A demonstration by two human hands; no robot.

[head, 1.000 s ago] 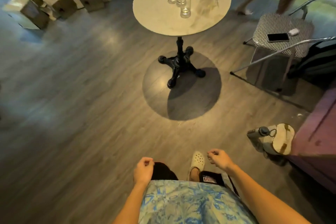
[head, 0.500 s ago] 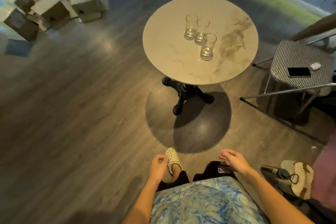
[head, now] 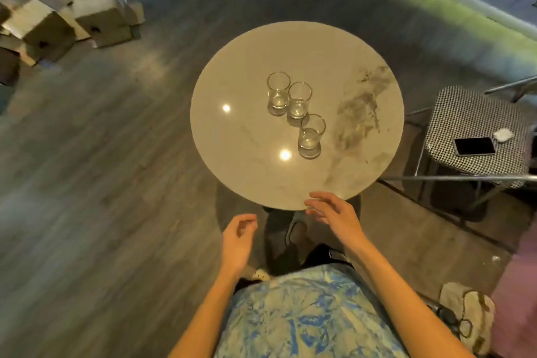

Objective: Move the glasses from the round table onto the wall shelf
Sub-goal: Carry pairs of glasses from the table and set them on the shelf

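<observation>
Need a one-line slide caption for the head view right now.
Both hands, left and right, open and empty at the round table, three glasses standing upright on it.

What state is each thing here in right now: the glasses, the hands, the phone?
Far glass: upright on the round table, looks empty.
Middle glass: upright, close beside the far one.
Near glass: upright, standing slightly apart.
Left hand: open, empty, short of the table.
Right hand: open, empty, at the table's near edge.
Phone: flat on the checked chair seat, screen dark.
</observation>
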